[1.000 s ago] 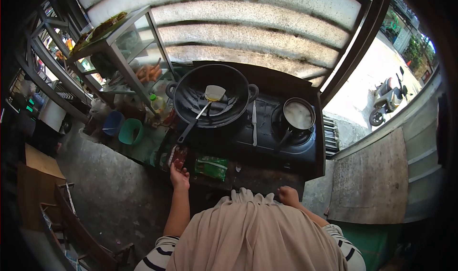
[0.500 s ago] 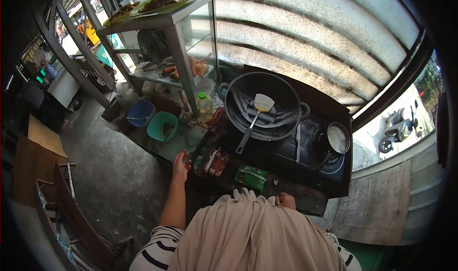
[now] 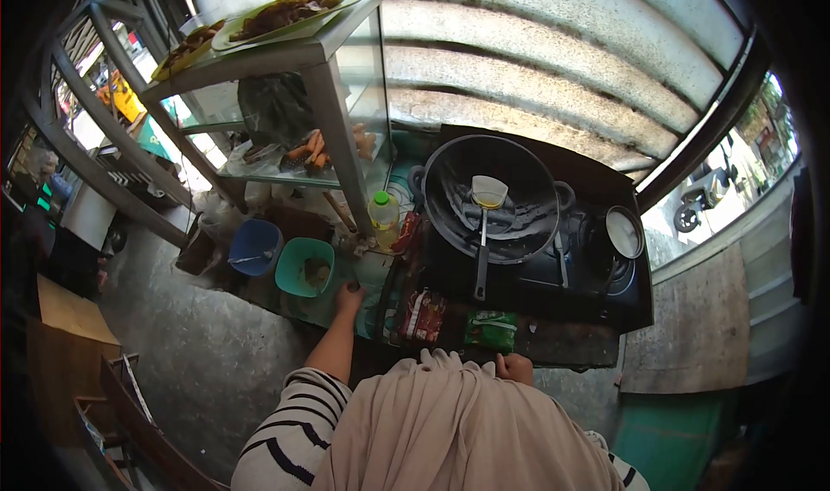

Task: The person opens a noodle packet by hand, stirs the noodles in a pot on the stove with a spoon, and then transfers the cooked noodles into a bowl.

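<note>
My left hand (image 3: 349,298) is at the front edge of the counter, just right of a teal bowl (image 3: 304,267) with some brownish contents. Its fingers are curled; a small dark bit shows at them, too small to name. My right hand (image 3: 516,369) is closed at the counter's front edge, below a green packet (image 3: 491,328); anything inside it is hidden. A red packet (image 3: 424,315) lies between the hands. Behind them a big dark wok (image 3: 536,167) sits on the black stove (image 3: 588,266), with a dark-handled spatula (image 3: 482,262) resting in it.
A blue bowl (image 3: 255,247) stands left of the teal one. Behind are a bottle with a green cap (image 3: 383,212) and a glass display case (image 3: 327,85) with plates of food on top. A pot (image 3: 623,233) of pale contents is at the stove's right.
My left hand has gone from outstretched fingers in the air to curled fingers at the counter beside the teal bowl. My right hand remains closed at the counter edge. The view has turned slightly left.
</note>
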Demonstrator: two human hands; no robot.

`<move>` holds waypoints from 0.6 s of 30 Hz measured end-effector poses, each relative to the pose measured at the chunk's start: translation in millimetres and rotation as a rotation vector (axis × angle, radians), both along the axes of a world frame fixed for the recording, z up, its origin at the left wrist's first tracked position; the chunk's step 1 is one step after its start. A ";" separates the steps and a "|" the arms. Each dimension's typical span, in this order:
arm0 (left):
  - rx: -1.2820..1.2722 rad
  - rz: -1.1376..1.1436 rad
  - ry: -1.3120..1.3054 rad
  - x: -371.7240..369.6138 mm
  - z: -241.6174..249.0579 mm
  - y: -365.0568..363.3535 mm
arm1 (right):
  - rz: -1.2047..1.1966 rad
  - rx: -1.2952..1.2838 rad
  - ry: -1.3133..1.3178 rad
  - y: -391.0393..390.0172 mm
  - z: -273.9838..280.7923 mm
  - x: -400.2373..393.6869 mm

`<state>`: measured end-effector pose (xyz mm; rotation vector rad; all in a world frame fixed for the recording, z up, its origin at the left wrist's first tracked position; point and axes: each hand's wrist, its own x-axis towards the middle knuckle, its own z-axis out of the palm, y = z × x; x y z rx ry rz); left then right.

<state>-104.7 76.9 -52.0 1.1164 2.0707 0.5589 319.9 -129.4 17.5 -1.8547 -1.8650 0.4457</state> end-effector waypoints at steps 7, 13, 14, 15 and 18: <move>0.113 0.029 -0.261 1.7 -12.1 1.3 | -0.133 0.043 -0.023 -14.8 11.8 0.6; 0.238 0.016 -0.605 25.2 22.6 -23.5 | -0.153 0.067 0.007 -12.4 31.8 -6.8; 0.242 0.014 -0.603 36.6 39.6 -28.5 | -0.106 0.093 0.034 -8.4 36.9 -11.9; 0.306 0.022 -0.629 48.5 56.2 -33.1 | -0.059 0.121 0.063 -3.2 43.5 -18.4; 0.399 -0.043 -0.650 65.6 81.9 -34.5 | 0.098 0.195 0.122 22.7 87.7 -41.2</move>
